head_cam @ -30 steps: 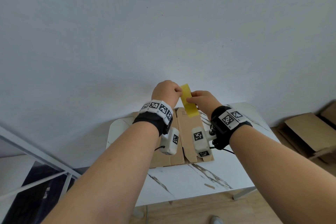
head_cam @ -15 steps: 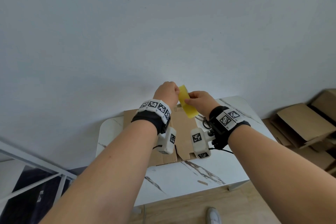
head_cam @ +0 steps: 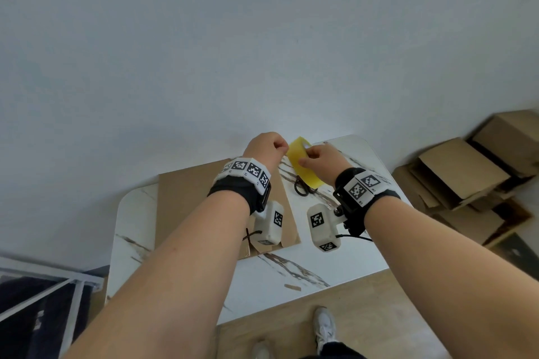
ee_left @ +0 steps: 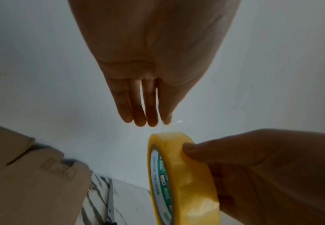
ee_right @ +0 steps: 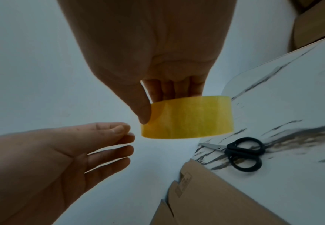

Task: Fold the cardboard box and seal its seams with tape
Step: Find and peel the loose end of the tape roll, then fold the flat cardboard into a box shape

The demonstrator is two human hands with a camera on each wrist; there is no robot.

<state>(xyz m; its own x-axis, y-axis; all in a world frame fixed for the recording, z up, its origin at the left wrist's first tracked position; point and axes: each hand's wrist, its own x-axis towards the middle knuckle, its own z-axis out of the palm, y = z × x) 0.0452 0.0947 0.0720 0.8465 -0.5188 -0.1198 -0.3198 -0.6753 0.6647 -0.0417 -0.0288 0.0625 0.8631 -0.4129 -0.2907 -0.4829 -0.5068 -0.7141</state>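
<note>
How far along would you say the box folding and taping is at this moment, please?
Early. Done: nothing visible; the cardboard box lies flat on the table. In hand: the right hand grips the tape roll while the left hand pinches at its free end. Left: folding and sealing every seam; scissors lie untouched.

We can see green and white printing on the inner ring of the yellow tape roll, but it is too blurry to read. The flat cardboard box has a small stamped mark that we cannot read either.
</note>
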